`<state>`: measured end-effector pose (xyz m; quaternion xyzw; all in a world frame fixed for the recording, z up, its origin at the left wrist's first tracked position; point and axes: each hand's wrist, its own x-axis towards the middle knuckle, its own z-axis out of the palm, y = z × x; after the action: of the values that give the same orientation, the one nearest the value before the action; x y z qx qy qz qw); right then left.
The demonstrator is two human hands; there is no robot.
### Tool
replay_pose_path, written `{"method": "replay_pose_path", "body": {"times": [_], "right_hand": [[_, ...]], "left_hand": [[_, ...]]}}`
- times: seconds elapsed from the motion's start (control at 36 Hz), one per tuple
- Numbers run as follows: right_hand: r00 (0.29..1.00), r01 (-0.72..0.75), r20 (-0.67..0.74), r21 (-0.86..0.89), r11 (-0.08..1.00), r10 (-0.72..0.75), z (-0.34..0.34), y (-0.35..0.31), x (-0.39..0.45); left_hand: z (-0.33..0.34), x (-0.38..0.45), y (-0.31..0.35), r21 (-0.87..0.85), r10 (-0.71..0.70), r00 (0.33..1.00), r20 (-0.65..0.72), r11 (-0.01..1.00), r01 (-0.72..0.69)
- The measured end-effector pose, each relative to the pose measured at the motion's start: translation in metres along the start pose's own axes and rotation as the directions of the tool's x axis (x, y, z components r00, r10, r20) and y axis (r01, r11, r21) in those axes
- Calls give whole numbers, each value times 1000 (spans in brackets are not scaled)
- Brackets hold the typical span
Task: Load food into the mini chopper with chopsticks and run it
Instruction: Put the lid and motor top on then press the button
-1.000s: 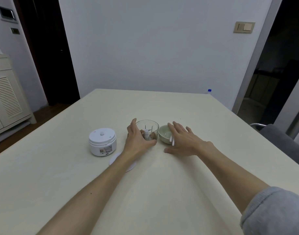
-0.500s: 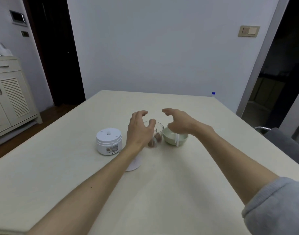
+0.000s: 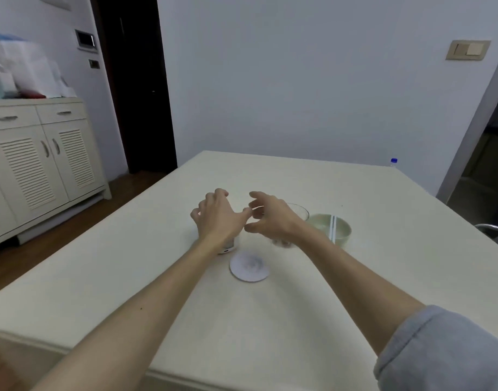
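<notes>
My left hand [image 3: 218,217] hovers with spread fingers over the white chopper motor unit [image 3: 228,248], hiding most of it. My right hand [image 3: 270,218] is open in front of the clear chopper cup [image 3: 298,214], which holds brownish food at its bottom [image 3: 283,243]. Neither hand holds anything. A pale green bowl [image 3: 342,235] stands right of the cup with white chopsticks [image 3: 333,227] resting across it. A round white lid [image 3: 250,266] lies flat on the table near me.
The cream table [image 3: 355,277] has its near edge at bottom left. A louvred cabinet [image 3: 42,162] stands to the left by a dark doorway. A blue-capped bottle [image 3: 393,162] peeks over the far right edge. A chair [image 3: 493,230] sits at right.
Both hands have risen off the table and shifted left: the left from the cup to above the motor unit, the right from the bowl to in front of the cup. The view turned left.
</notes>
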<state>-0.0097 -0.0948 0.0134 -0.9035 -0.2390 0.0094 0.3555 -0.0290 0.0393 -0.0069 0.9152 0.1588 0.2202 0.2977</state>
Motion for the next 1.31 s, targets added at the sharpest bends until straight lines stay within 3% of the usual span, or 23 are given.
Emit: {"method": "replay_pose_path", "body": {"times": [0.17,0.53,0.75,0.97,1.11,1.31], "right_hand": [[999,-6,52,-12,1000,7,22,-3,3],[983,-27,164,-338,941,87,23,-2,-2],[927,-29,313,-486,874,204,15,-6,-8],[919,51,368,-469,881,143,18,-5,-12],[936,25,329,-420,907,127,10,-3,-11],[946,-81,302,-143,986,121,-32,0,-15]], "left_hand": [[-1,1,-18,20,-62,994,87,998,61],[6,-7,-24,96,9,990,140,995,-23],[9,-9,-23,154,85,996,39,984,-90],[11,-11,-19,94,158,987,-1,983,-158],[6,-8,-10,-134,173,984,-41,975,-177],[-5,-5,7,-521,132,986,-102,837,-167]]}}
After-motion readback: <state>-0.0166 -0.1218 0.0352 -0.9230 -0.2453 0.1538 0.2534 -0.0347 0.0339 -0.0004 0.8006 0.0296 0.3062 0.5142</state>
